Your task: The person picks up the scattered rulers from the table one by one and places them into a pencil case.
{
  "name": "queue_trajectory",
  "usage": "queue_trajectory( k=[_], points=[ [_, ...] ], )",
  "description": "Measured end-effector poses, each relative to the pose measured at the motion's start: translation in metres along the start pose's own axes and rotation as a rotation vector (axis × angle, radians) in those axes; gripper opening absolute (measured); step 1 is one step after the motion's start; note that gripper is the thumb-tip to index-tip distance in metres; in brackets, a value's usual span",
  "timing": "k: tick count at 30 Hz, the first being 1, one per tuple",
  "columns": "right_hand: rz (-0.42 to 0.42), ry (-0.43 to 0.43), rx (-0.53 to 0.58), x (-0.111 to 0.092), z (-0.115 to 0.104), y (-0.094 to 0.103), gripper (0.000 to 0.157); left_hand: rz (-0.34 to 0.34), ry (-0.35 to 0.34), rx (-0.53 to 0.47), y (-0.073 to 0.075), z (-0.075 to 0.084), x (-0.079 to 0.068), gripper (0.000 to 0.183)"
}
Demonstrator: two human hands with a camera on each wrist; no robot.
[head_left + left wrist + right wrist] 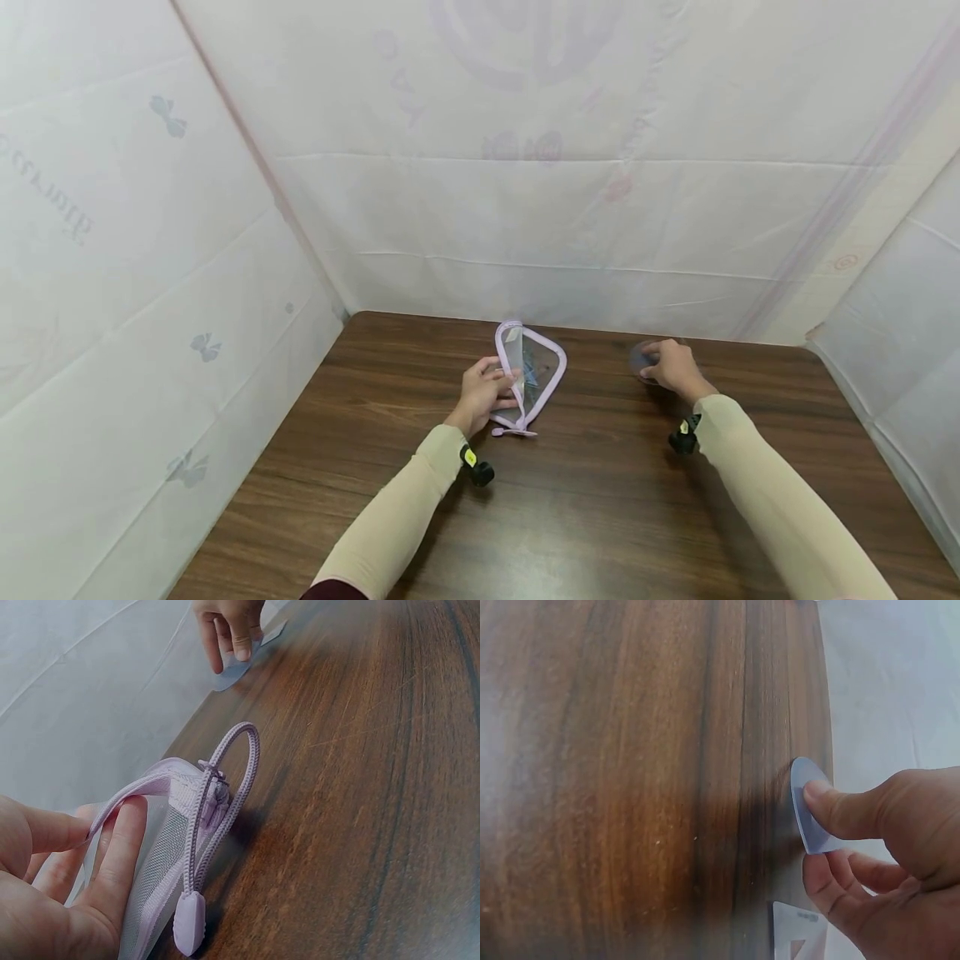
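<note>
A mesh zip pouch (555,390) with lilac edging stands partly spread on the table, and something bluish shows inside it. My left hand (480,393) holds the pouch's opening edge between thumb and fingers. In the left wrist view, a lilac cord pull (251,761) hangs from the zip end. Farther right, my right hand (673,367) pinches a clear bluish protractor (805,814) between thumb and fingers. The protractor is tilted up on its edge, close to the tabletop. Below that hand in the right wrist view lies a clear set square (786,926), partly cut off by the frame.
The brown wooden table (570,517) ends at a pale printed sheet (465,217) hanging along its back. More sheeting hangs at the left and right sides. Both wrists wear a small black camera (480,472) on a band.
</note>
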State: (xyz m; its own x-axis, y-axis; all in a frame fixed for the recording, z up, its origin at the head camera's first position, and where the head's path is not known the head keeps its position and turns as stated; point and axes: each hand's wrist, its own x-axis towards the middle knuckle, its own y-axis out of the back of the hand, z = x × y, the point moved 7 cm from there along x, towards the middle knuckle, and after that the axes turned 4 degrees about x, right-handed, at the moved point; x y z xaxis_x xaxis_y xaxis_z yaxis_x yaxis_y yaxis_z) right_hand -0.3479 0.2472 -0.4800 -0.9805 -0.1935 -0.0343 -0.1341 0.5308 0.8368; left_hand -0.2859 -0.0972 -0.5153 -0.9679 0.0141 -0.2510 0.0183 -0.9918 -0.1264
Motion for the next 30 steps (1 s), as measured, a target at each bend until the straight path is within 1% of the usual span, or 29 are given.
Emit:
queue_trajectory(
  k=[3, 8, 12, 15, 22, 30],
  points=[
    [0.011, 0.006, 0.015, -0.004, 0.001, 0.001, 0.046, 0.005, 0.004, 0.0, 0.0, 0.0, -0.001, 0.041],
    [0.028, -0.015, 0.093, -0.011, 0.003, 0.005, 0.044, 0.01, 0.006, 0.007, 0.0, 0.002, -0.003, 0.041],
    [0.026, -0.017, 0.141, -0.014, 0.006, 0.005, 0.044, 0.006, 0.003, 0.011, 0.0, 0.001, -0.002, 0.042],
    [0.022, -0.022, 0.154, -0.016, 0.008, 0.005, 0.044, 0.005, 0.001, 0.011, -0.001, 0.001, -0.001, 0.042],
    [0.03, -0.03, 0.19, -0.016, 0.009, 0.005, 0.043, 0.009, -0.005, 0.003, -0.001, 0.003, -0.001, 0.041],
    [0.049, -0.014, 0.291, -0.014, 0.008, 0.007, 0.04, 0.015, 0.008, 0.001, -0.001, 0.003, -0.003, 0.043]
  ],
)
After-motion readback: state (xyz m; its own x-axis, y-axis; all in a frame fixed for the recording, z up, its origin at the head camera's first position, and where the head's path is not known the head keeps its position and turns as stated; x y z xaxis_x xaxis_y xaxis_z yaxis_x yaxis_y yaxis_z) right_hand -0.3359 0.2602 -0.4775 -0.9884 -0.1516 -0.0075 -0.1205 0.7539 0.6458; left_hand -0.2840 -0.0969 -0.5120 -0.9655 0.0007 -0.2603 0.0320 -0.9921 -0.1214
